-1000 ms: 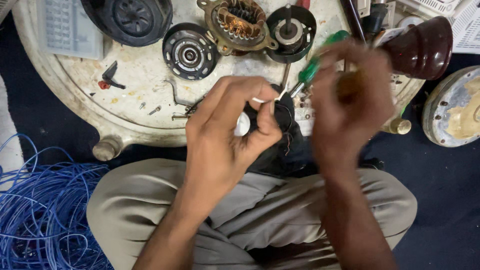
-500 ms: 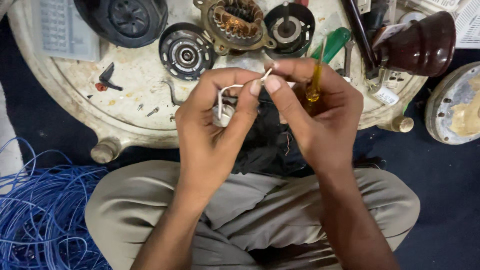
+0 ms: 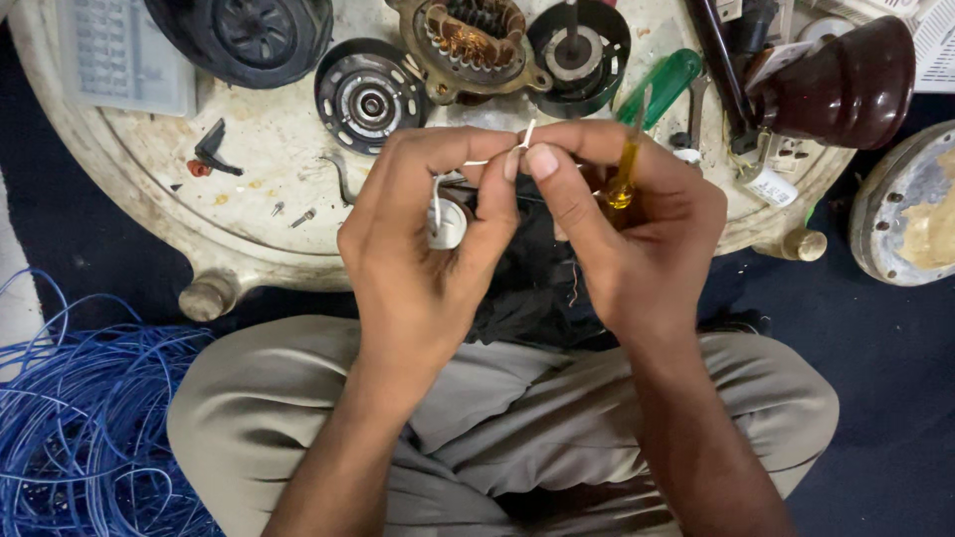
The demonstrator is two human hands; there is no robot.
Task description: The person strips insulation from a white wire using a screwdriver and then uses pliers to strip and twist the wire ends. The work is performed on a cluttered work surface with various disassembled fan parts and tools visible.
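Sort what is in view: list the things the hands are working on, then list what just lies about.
In hand: left hand and right hand pinching a thin white wire; yellow-handled screwdriver in the right hand.

Lying about: copper-wound stator, green-handled tool, blue wire coil, brown cover.

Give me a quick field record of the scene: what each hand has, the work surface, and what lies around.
left hand: pinches a thin white wire at the fingertips, a small white part cupped in the palm
right hand: pinches the same wire, a yellow-handled screwdriver tucked in the fist
surface: round, worn white tray
on tray: copper-wound stator, black round housings, green-handled tool, loose screws
floor, left: coil of blue wire
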